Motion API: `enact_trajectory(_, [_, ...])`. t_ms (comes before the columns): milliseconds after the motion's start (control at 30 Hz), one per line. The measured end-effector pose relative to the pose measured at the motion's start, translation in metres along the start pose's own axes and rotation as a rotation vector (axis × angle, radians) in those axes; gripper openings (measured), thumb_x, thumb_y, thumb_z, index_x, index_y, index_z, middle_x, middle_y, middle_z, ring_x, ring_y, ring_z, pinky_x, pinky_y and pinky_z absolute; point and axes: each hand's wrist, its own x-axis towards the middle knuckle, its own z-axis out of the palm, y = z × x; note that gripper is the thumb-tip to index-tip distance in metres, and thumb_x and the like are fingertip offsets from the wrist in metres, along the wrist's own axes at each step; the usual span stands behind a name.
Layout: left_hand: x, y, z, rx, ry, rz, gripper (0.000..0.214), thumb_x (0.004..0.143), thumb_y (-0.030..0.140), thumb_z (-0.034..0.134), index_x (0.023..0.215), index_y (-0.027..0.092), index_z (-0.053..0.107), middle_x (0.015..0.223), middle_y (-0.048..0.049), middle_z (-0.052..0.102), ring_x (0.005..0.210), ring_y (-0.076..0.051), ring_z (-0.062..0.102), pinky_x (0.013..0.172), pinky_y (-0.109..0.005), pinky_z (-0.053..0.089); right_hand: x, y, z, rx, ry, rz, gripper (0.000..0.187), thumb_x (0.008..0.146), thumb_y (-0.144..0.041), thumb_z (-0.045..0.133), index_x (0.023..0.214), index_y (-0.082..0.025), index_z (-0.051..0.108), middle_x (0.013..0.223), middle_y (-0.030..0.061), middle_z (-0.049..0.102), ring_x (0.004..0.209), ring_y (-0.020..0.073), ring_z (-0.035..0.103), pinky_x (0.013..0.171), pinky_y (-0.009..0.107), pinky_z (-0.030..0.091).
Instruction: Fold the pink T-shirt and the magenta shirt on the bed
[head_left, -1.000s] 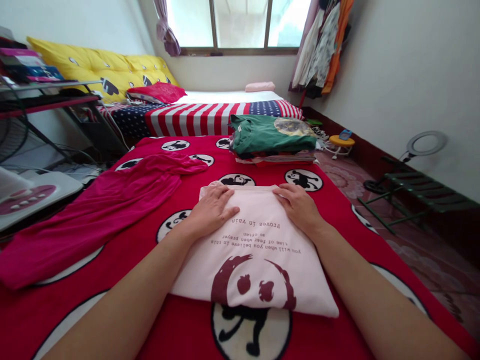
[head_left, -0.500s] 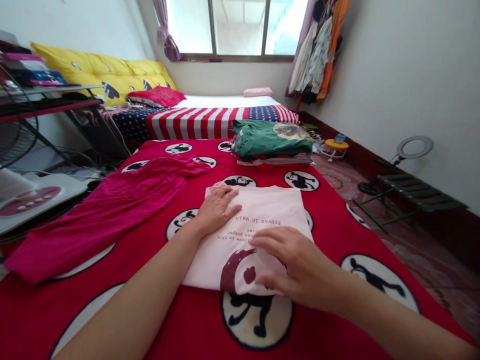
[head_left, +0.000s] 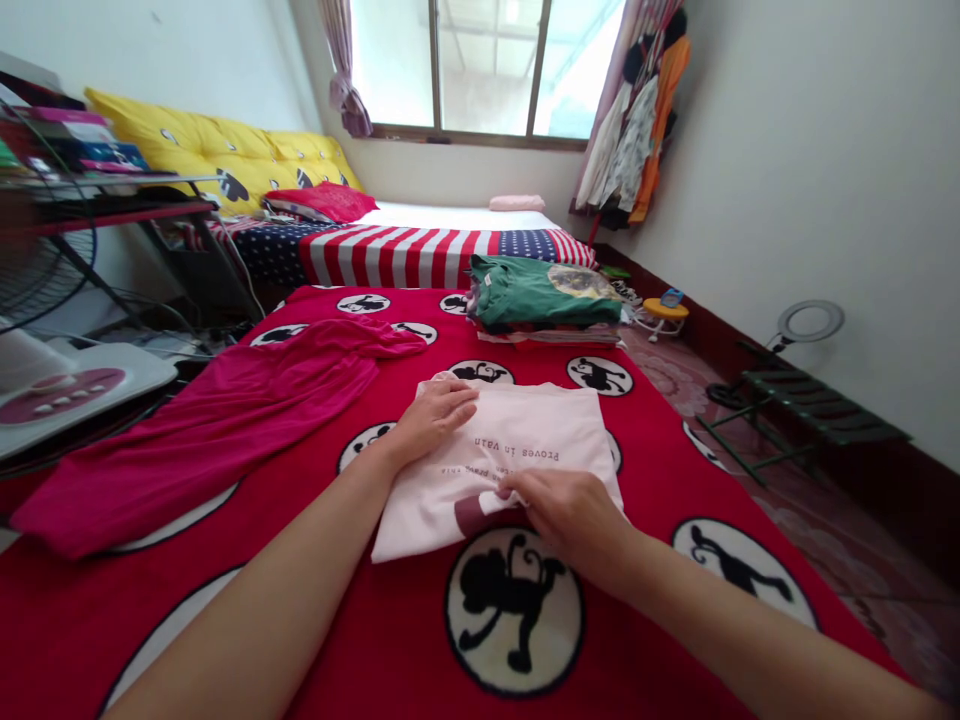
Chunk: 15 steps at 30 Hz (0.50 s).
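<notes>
A pale pink printed T-shirt, folded to a rough rectangle, lies on the red blanket. My left hand rests flat on its far left corner with fingers stretched out. My right hand grips the near edge of the shirt, the fabric bunched and lifted between thumb and fingers. The print is partly creased and hidden by that hand. To the left, a magenta garment is spread out loosely. Beyond the shirt stands a stack of folded clothes with a green shirt on top.
At the far end is a bed with a flag-pattern cover. A fan and a cluttered desk stand at the left. On the right are a green folding stool, a ring light and a small yellow stool.
My right hand has closed on the shirt's near edge and pulled it up and away from me, crumpling the print. My left hand stays on the far left corner. The view has shifted slightly.
</notes>
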Motion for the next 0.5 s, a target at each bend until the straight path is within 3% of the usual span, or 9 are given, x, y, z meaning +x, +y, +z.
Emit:
enact_trajectory(67, [-0.001,0.001,-0.006,-0.239,0.03,-0.055,0.048,0.093,0.054,0.042,0.111,0.019,0.07,0.122,-0.0103,0.064,0.119,-0.024,0.054,0.107,-0.04,0.039,0.015,0.005,-0.017,0.167,0.042,0.136,0.027,0.085,-0.009,0.044,0.097,-0.02,0.067,0.091,0.0028,0.072,0.083,0.0178,0.067,0.076,0.027,0.05])
enact_trajectory(167, [-0.003,-0.001,-0.013,-0.616,0.088,-0.24,0.06,0.09,0.063,0.04,0.11,0.014,0.069,0.114,-0.0124,0.068,0.107,-0.027,0.062,0.097,-0.041,0.048,0.039,0.01,-0.047,0.481,0.153,0.278,0.024,0.086,-0.016,0.046,0.091,-0.019,0.069,0.091,0.0008,0.073,0.085,0.0178,0.067,0.077,0.027,0.051])
enact_trajectory(267, [-0.003,-0.003,-0.017,-0.801,0.203,-0.363,0.07,0.086,0.072,0.037,0.113,0.016,0.068,0.108,-0.0109,0.071,0.102,-0.027,0.064,0.089,-0.041,0.051,0.056,0.019,-0.075,0.769,0.222,0.41,0.021,0.082,-0.025,0.057,0.095,-0.019,0.072,0.09,0.0011,0.073,0.083,0.0198,0.068,0.073,0.028,0.055])
enact_trajectory(367, [-0.001,0.002,-0.021,-0.916,0.218,-0.274,0.083,0.081,0.081,0.029,0.117,0.016,0.066,0.105,-0.0117,0.071,0.102,-0.027,0.064,0.083,-0.038,0.052,0.067,0.032,-0.094,0.909,0.208,0.535,0.022,0.074,-0.027,0.066,0.093,-0.018,0.073,0.081,0.0029,0.074,0.076,0.0216,0.069,0.069,0.031,0.057])
enact_trajectory(400, [-0.001,0.006,-0.022,-0.947,0.206,-0.219,0.085,0.078,0.083,0.033,0.116,0.015,0.066,0.104,-0.0127,0.071,0.099,-0.027,0.064,0.08,-0.037,0.052,0.069,0.036,-0.098,0.937,0.193,0.581,0.021,0.072,-0.025,0.068,0.091,-0.017,0.074,0.079,0.0036,0.074,0.075,0.0217,0.069,0.068,0.031,0.057])
enact_trajectory(500, [0.002,0.02,-0.025,-0.882,0.215,-0.121,0.071,0.066,0.07,0.068,0.107,0.011,0.069,0.094,-0.0101,0.071,0.086,-0.023,0.064,0.072,-0.029,0.051,0.072,0.048,-0.104,1.023,0.131,0.728,0.017,0.068,-0.02,0.072,0.084,-0.016,0.073,0.078,0.0061,0.074,0.074,0.022,0.07,0.07,0.031,0.057])
